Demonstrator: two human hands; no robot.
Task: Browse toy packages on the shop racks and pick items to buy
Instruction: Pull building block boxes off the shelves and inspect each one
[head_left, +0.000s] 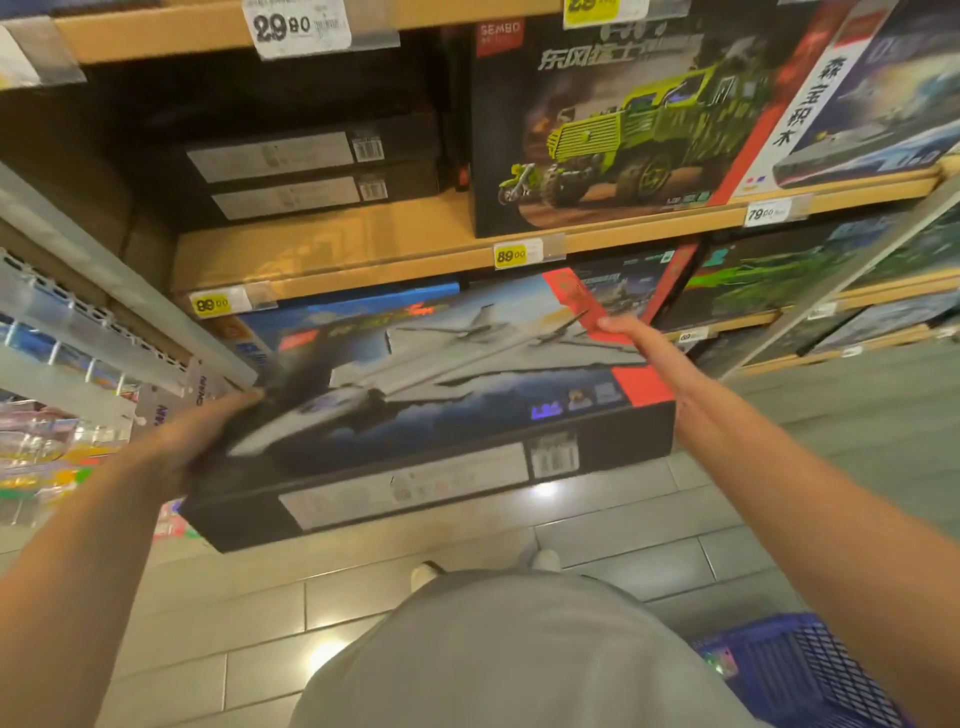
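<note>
One jet-model box (441, 410) is off the rack, held flat over the floor above the blue basket (810, 670), left hand (192, 441) clamped on its near-left corner, right hand (631, 338) fingers straight along its far edge; not yet basketed, shelves (363, 244) beyond unbrowsed.

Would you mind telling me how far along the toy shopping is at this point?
Done: one big box with a jet plane picture is off the rack. In hand: the left hand grips its left end, and the right hand reaches along its far right corner. Left: the blue basket by the feet shows no toy box in its visible part, so choosing and loading remain.
</note>
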